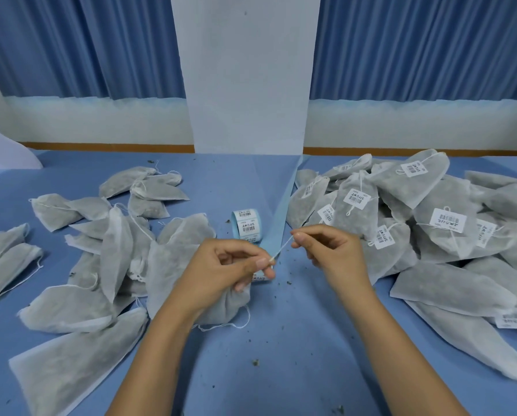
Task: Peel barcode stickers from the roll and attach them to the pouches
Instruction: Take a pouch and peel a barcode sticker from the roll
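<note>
Table: pale blue cloth-covered tabletop point(281, 340), flat and matte, with little dark flecks point(287, 283) scattered about.
Room: deep blue pleated curtains point(86, 46) hang on both sides of a plain white pillar point(245, 70). There's a cream band of wall under them and a wood-coloured strip along the table's far edge.
Sticker roll: small roll of white barcode stickers on light blue backing point(246, 225), standing on its edge mid-table just beyond the hands.
Backing strip: a smooth light blue paper strip point(276, 226) runs from near the hands towards the foot of the pillar.
Left heap: soft grey-white mesh pouches with no labels point(71, 301). They're flat, roughly triangular and loosely piled, with thin strings trailing off.
Right heap: a much bigger pile of the same pouches, these ones with white barcode labels point(449, 220) on them.
Pouch in work: one bunched-up grey-white pouch point(230, 304) sits on the table right under the left hand, neck gathered.
Left hand: left hand point(221, 271) has its fingers curled, with thumb and forefinger pinching one end of a thin white drawstring point(282, 247).
Right hand: right hand point(326, 247) pinches the other end, so the string is taut between the two.
Loose sticker: a white barcode sticker point(258, 277) peeks out under the left fingers. Honestly can't tell if it's stuck to the pouch.
</note>
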Tool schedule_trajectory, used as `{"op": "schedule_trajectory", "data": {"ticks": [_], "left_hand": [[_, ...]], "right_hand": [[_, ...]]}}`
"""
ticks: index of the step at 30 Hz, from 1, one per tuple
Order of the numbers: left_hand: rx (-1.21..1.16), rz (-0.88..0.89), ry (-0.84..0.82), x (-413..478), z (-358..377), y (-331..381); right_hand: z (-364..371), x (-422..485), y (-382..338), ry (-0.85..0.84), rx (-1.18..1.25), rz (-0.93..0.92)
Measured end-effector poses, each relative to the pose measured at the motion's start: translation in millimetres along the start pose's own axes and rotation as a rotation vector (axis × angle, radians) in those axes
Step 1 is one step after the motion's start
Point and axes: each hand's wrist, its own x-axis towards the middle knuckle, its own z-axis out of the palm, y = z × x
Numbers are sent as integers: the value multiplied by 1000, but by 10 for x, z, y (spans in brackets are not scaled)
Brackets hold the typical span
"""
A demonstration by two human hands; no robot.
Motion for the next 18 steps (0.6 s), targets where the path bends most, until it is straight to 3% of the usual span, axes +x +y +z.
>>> {"op": "schedule_trajectory", "data": {"ticks": [3,5,9,11,14,18], "left_hand": [[-55,107,184,31,40,-37],[31,158,280,45,83,-65],[605,327,277,50,94,-155],[736,362,227,56,69,-177],[699,275,150,54,87,-174],[377,28,107,43,165,-164]], "right_hand": [[104,-58,24,-89,-118,33],[162,-104,11,-165,-212,-21],[143,-157,-31,-222,-408,-246],[91,-152,-48,-231,-501,-330],[11,-129,-75,-194,-500,-412],[-33,-93,-64,-108,-368,-372]]}}
